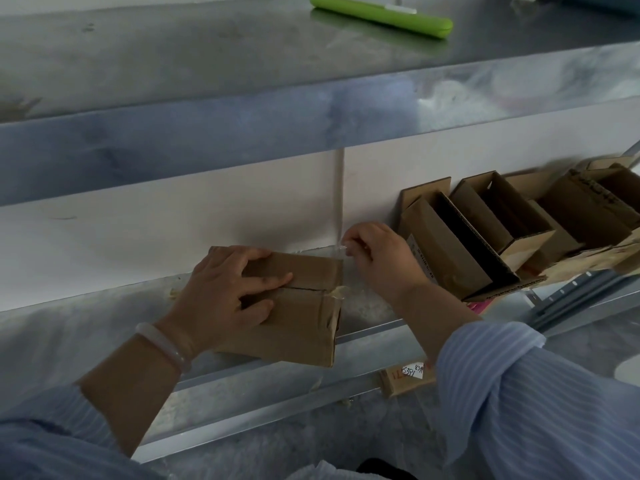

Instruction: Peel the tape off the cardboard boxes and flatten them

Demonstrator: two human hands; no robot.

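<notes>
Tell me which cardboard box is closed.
The box under the left hand: flaps meet at a seam, right hand pinching its tape. The boxes at right gape open.

The lower metal shelf (86, 327) bears a taped box (304, 317) beside open boxes (485, 230); the upper shelf (207, 46) holds perhaps a green case (381, 15).

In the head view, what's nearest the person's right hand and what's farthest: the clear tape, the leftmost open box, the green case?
1. Clear tape: pinched by the right hand itself.
2. Leftmost open box: just to that hand's right.
3. Green case: far up on the top shelf.
</notes>
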